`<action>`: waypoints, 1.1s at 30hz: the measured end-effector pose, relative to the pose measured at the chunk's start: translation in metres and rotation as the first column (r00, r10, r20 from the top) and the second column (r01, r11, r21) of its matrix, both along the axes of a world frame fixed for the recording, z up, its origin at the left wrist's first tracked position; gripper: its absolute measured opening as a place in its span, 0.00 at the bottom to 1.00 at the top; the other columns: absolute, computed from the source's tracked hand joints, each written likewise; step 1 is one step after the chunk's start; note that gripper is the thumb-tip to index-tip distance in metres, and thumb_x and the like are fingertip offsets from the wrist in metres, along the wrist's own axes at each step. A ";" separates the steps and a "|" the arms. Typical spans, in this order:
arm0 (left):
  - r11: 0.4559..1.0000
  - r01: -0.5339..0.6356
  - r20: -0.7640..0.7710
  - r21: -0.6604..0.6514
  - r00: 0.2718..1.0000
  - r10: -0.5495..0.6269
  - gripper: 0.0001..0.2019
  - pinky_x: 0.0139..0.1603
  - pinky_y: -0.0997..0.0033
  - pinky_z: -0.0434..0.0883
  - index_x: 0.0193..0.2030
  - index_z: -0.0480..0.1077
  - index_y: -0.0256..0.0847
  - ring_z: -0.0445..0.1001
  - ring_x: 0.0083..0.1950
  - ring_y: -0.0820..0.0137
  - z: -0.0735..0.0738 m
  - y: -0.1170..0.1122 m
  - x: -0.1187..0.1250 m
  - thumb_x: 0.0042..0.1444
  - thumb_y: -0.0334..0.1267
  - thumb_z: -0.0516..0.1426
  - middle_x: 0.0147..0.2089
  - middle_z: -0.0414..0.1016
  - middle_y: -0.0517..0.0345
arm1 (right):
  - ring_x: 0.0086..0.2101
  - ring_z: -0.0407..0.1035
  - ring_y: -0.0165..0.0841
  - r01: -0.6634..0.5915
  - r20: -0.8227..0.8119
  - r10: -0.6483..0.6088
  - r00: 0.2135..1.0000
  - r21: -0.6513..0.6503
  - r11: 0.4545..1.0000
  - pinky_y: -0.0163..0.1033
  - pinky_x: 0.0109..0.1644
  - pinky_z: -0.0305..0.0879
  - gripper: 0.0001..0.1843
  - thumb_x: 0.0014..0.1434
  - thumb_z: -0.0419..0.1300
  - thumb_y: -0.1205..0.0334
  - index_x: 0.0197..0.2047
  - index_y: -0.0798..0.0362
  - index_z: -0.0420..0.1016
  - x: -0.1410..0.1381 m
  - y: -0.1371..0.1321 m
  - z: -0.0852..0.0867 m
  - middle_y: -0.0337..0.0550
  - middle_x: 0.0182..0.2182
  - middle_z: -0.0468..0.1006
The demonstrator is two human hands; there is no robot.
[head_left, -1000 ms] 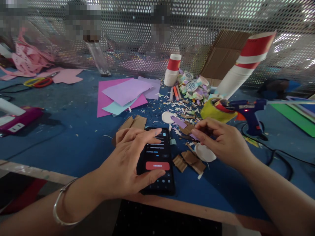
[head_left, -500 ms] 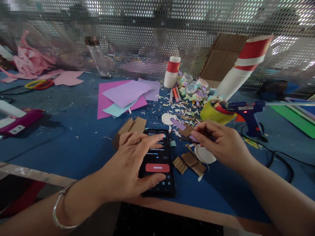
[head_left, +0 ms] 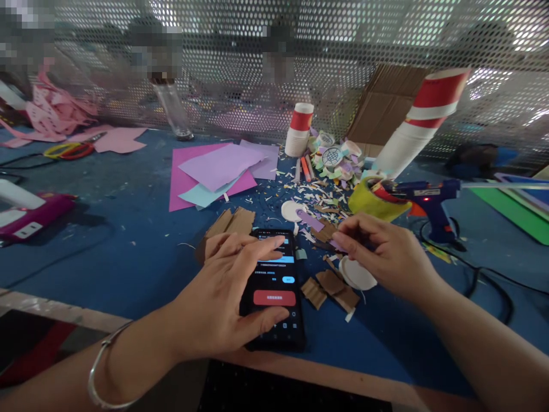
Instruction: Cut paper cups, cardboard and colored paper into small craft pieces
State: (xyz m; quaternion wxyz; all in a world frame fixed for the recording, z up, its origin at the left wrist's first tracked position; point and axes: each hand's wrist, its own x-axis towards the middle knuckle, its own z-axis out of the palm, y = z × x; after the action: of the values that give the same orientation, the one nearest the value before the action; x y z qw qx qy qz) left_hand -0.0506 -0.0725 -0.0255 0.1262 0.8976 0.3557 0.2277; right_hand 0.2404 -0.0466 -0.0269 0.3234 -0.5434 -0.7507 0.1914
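A black smartphone (head_left: 274,316) with a lit screen and a red button lies near the table's front edge. My left hand (head_left: 227,280) hovers over it, fingers spread, index finger at the upper screen and thumb low across it. My right hand (head_left: 377,252) is closed in a pinch over the scraps, with a small purple paper piece (head_left: 337,245) showing at its fingertips. Close by lie a purple paper strip (head_left: 310,220), brown corrugated cardboard pieces (head_left: 338,290) and a white paper disc (head_left: 357,273). More cardboard (head_left: 235,222) sits behind my left hand.
A blue glue gun (head_left: 433,200) with a cable stands at right. Paper cups (head_left: 299,134), a tall leaning cup stack (head_left: 405,140) and coloured paper sheets (head_left: 218,166) are further back. Scissors (head_left: 68,150) lie at left. A perforated metal screen (head_left: 231,74) closes the back.
On the phone screen, a blue highlighted bar and a blue button have appeared. Both hands stay nearly in place; the view has tilted slightly.
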 end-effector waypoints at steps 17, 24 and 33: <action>0.976 0.168 -0.075 0.141 0.985 -0.158 0.38 0.64 0.53 0.59 0.70 0.51 0.40 0.69 0.63 0.56 0.005 -0.017 0.007 0.61 0.54 0.62 0.60 0.78 0.49 | 0.24 0.70 0.28 0.011 -0.029 -0.010 1.000 0.009 1.000 0.33 0.26 0.63 0.08 0.65 0.61 0.56 0.36 0.50 0.74 0.000 0.000 0.000 0.36 0.26 0.76; 0.983 0.157 -0.081 0.094 0.985 -0.150 0.39 0.65 0.49 0.59 0.72 0.50 0.42 0.69 0.63 0.55 0.004 -0.016 0.005 0.61 0.53 0.62 0.61 0.77 0.48 | 0.23 0.69 0.28 -0.005 -0.058 0.006 0.998 0.006 1.000 0.33 0.26 0.63 0.08 0.65 0.60 0.57 0.36 0.50 0.74 -0.001 -0.001 0.002 0.36 0.25 0.75; 0.986 0.147 -0.075 0.076 0.987 -0.142 0.39 0.64 0.51 0.59 0.72 0.50 0.42 0.68 0.64 0.55 0.003 -0.022 0.007 0.61 0.51 0.62 0.62 0.75 0.48 | 0.23 0.67 0.27 -0.008 -0.018 0.009 1.000 0.042 0.999 0.33 0.26 0.61 0.07 0.65 0.60 0.58 0.36 0.50 0.73 0.000 -0.001 0.001 0.35 0.25 0.74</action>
State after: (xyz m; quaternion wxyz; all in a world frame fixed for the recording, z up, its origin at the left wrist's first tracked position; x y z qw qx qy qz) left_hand -0.0432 -0.0946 -0.0224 0.0932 0.9328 0.2843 0.2009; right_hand 0.2405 -0.0473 -0.0256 0.3409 -0.5314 -0.7539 0.1821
